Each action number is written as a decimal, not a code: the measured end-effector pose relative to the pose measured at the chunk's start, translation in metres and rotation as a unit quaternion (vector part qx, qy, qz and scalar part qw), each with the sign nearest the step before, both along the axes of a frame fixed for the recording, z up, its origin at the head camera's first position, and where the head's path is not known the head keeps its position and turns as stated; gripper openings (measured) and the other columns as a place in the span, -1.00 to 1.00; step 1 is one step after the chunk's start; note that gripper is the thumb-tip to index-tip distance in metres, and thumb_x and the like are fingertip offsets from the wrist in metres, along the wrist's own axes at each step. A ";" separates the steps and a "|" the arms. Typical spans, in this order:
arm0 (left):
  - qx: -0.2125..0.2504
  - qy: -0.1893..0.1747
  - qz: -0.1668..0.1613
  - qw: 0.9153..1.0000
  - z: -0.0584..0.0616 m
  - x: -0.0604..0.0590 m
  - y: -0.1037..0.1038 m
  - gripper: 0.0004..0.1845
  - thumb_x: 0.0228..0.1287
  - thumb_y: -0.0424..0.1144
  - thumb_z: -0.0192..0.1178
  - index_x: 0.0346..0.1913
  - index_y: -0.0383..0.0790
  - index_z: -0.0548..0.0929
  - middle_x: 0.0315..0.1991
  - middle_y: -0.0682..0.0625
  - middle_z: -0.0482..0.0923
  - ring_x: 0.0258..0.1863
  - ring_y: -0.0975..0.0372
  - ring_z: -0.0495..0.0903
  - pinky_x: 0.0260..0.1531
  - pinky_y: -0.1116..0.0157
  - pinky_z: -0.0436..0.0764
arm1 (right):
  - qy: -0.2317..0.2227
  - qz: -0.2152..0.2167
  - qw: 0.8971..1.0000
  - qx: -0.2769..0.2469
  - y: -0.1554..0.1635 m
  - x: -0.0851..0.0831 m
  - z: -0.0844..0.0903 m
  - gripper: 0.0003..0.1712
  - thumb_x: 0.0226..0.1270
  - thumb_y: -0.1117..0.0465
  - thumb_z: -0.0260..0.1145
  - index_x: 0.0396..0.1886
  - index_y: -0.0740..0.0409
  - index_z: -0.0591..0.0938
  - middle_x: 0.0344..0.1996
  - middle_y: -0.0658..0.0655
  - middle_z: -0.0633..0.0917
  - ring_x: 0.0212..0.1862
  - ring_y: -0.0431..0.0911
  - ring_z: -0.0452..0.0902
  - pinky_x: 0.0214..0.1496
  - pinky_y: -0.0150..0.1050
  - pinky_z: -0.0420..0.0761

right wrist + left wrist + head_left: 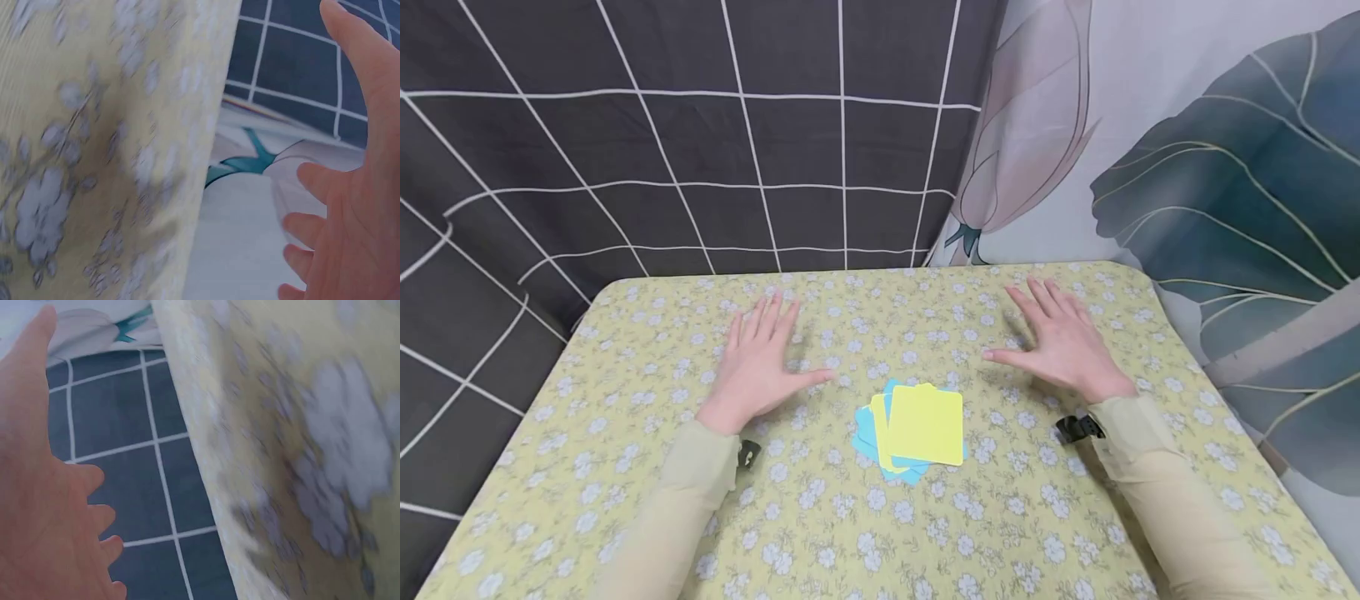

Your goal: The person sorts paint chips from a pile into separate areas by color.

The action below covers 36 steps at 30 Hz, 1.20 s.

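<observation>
Both hands hover over a table, one on each side of a loose pile of square cards. The left hand [754, 362], left of the pile, has its fingers straight and its thumb stretched toward the cards; it holds nothing. On the other side the right hand [1060, 342] is likewise spread, thumb pointing inward, with nothing in it. A yellow card [927, 423] lies on top of the pile, and blue cards [867, 429] and more yellow edges stick out beneath. The wrist views show the left palm [31, 519] and right palm [359, 231] with nothing against them.
A yellow floral cloth [820, 533] covers the table. Behind it hangs a dark curtain with a white grid [790, 142], and at the right a pale curtain with large leaves and a flower [1225, 192]. Dark straps [1078, 428] sit at the wrists.
</observation>
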<state>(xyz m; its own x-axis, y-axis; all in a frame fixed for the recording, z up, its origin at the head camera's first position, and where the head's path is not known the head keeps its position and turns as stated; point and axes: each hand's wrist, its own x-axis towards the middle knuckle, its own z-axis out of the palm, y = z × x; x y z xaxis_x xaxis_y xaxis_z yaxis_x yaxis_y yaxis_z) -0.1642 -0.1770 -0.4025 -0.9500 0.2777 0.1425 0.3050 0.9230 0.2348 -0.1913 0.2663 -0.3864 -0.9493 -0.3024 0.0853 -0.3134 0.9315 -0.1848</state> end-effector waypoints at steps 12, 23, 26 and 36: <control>0.045 -0.016 -0.045 0.998 0.012 0.015 0.024 0.28 0.09 0.58 0.16 0.66 -0.16 -0.05 0.64 -0.14 -0.22 0.60 -0.02 -0.23 0.53 -0.02 -0.32 | 0.013 0.043 0.998 -0.037 -0.019 0.016 0.012 0.23 0.17 -0.55 0.26 0.63 0.10 0.19 0.60 0.26 0.08 0.56 0.28 -0.07 0.51 0.32 -0.01; 0.046 -0.028 -0.106 0.993 0.010 0.025 0.047 0.23 0.06 0.59 0.18 0.58 -0.25 0.21 0.60 -0.17 0.03 0.56 -0.08 -0.03 0.54 -0.01 -0.21 | -0.010 0.087 0.995 -0.051 -0.038 0.033 0.013 0.27 0.13 -0.50 0.36 0.58 0.25 0.23 0.51 0.31 0.26 0.49 0.27 0.15 0.46 0.30 0.17; 0.045 -0.029 -0.122 0.991 0.007 0.027 0.055 0.26 0.03 0.65 0.11 0.57 -0.25 0.23 0.59 -0.16 0.06 0.56 -0.06 0.01 0.54 -0.01 -0.14 | -0.028 0.098 0.993 -0.057 -0.044 0.039 0.009 0.32 0.10 -0.57 0.31 0.58 0.27 0.23 0.50 0.31 0.29 0.48 0.26 0.18 0.45 0.26 0.22; 0.047 -0.055 -0.157 0.985 -0.001 0.035 0.079 0.26 -0.01 0.59 0.25 0.58 -0.23 0.21 0.58 -0.11 0.13 0.56 0.04 0.05 0.49 0.10 0.11 | -0.056 0.117 0.990 -0.053 -0.058 0.059 -0.007 0.42 -0.12 -0.65 0.37 0.50 0.32 0.36 0.42 0.33 0.41 0.42 0.24 0.30 0.41 0.18 0.35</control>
<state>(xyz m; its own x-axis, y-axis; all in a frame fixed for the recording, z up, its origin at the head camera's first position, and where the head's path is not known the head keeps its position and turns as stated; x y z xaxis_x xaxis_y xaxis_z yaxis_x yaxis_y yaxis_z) -0.1288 -0.0977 -0.4031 -0.8305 0.5510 0.0821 0.5399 0.7599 0.3621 -0.1326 0.2084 -0.3937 -0.8593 -0.5107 0.0265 -0.4909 0.8092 -0.3229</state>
